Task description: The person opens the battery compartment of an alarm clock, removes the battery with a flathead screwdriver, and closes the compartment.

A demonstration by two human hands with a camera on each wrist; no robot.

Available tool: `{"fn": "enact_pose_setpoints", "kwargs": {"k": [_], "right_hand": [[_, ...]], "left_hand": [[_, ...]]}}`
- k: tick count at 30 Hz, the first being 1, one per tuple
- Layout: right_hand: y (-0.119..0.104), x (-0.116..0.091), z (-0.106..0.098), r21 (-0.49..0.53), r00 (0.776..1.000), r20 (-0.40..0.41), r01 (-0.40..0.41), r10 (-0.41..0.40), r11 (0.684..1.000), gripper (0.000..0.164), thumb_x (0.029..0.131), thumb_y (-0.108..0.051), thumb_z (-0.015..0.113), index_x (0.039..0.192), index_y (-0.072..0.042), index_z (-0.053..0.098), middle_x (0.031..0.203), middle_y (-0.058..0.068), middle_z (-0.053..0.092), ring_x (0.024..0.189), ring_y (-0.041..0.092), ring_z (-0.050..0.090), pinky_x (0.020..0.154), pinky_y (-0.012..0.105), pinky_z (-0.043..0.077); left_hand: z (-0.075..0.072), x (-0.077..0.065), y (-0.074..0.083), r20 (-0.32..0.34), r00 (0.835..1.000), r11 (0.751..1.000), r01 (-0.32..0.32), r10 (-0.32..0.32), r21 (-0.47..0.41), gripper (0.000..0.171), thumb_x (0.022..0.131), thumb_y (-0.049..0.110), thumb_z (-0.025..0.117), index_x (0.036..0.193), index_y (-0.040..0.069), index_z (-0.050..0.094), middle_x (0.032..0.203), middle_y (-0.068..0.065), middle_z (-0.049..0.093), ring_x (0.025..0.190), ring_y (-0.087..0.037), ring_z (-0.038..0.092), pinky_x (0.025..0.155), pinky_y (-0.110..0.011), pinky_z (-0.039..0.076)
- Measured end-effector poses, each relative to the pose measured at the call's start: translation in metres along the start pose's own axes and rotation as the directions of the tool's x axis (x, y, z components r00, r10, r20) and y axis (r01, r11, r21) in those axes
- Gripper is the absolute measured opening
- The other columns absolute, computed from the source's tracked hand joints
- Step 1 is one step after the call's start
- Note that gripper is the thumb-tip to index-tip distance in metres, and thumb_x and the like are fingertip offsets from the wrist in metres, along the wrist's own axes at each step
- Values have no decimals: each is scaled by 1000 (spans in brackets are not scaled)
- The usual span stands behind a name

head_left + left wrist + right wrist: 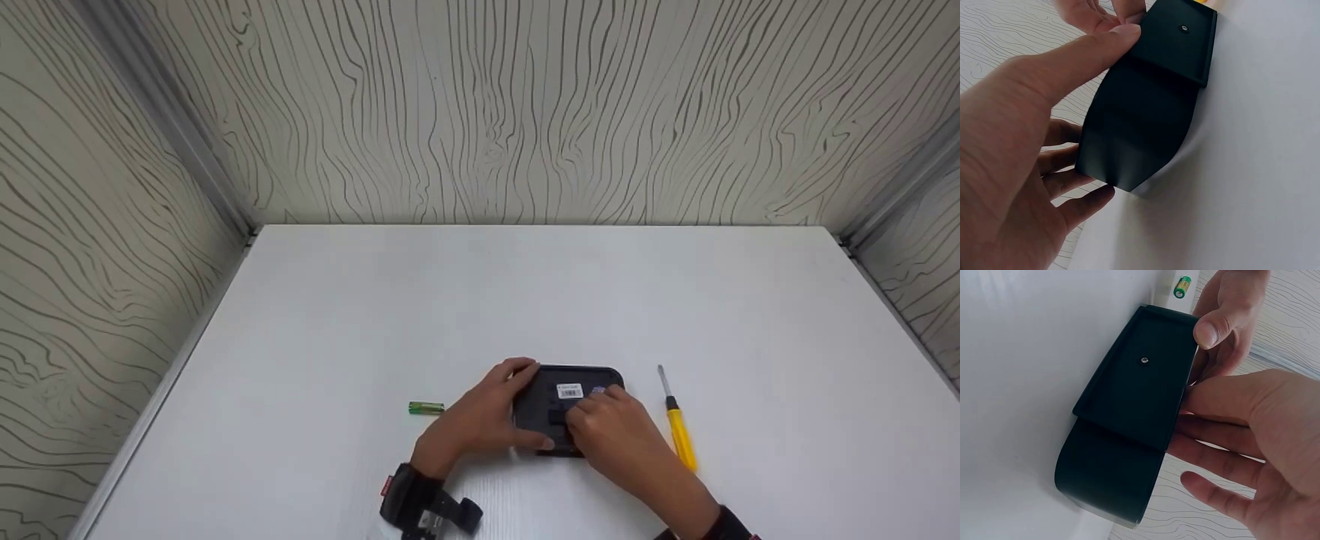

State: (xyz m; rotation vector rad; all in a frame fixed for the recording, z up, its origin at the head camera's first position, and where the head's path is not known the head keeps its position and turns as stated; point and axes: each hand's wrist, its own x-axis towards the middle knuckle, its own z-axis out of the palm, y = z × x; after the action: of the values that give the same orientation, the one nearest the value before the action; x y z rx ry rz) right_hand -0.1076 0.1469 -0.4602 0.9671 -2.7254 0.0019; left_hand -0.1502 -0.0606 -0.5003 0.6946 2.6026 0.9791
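Observation:
A black plastic device (536,405) with rounded corners lies on the white table, a barcode sticker (569,391) on its upward face. My left hand (487,409) grips its left end, thumb along the near edge and fingers at the far side. A small screw (1144,360) shows on the side of the device in the right wrist view. My right hand (611,427) has its bent fingers against the upward face, beside a dark rectangular recess (557,416). Its fingertips are hidden, and I cannot tell whether they pinch anything.
To the right of the device lies a screwdriver (679,431) with a yellow handle, partly behind the right forearm. A green battery (426,408) rests left of the left hand. Patterned walls (480,112) border the white table (480,300) at the back and sides.

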Motion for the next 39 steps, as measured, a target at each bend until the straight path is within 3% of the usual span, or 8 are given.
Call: {"fn": "enact_pose_setpoints", "kwargs": {"k": [10, 19, 31, 39], "right_hand": [[1, 4, 0, 16, 1000, 14, 1, -1, 1000, 3, 76, -11, 77, 78, -12, 77, 74, -1, 69, 67, 13, 58, 63, 27, 48], [-4, 7, 2, 11, 1000, 25, 0, 0, 1000, 9, 75, -4, 77, 83, -8, 78, 88, 2, 71, 83, 18, 65, 78, 33, 56], [0, 6, 7, 32, 999, 46, -21, 19, 999, 13, 73, -1, 76, 81, -10, 78, 85, 0, 68, 75, 15, 54, 72, 30, 54], [7, -2, 10, 159, 1000, -5, -30, 31, 987, 9, 78, -7, 78, 81, -15, 78, 85, -4, 65, 78, 12, 58, 77, 32, 57]], "left_hand": [[-1, 0, -1, 6, 1000, 1000, 5, -5, -5, 104, 71, 59, 78, 154, 19, 30, 156, 10, 29, 142, -14, 35, 112, -37, 39], [-2, -2, -1, -16, 998, 998, -56, 57, 22, 102, 73, 56, 78, 152, 14, 32, 155, 6, 32, 141, -13, 37, 112, -34, 39], [0, 0, 3, -13, 998, 997, -62, 62, 42, 101, 73, 58, 77, 153, 14, 32, 155, 4, 32, 142, -15, 36, 113, -33, 38], [-3, -1, 3, 14, 1000, 998, -11, 10, 58, 103, 73, 62, 75, 154, 18, 29, 157, 7, 29, 141, -15, 37, 110, -35, 41]]}}
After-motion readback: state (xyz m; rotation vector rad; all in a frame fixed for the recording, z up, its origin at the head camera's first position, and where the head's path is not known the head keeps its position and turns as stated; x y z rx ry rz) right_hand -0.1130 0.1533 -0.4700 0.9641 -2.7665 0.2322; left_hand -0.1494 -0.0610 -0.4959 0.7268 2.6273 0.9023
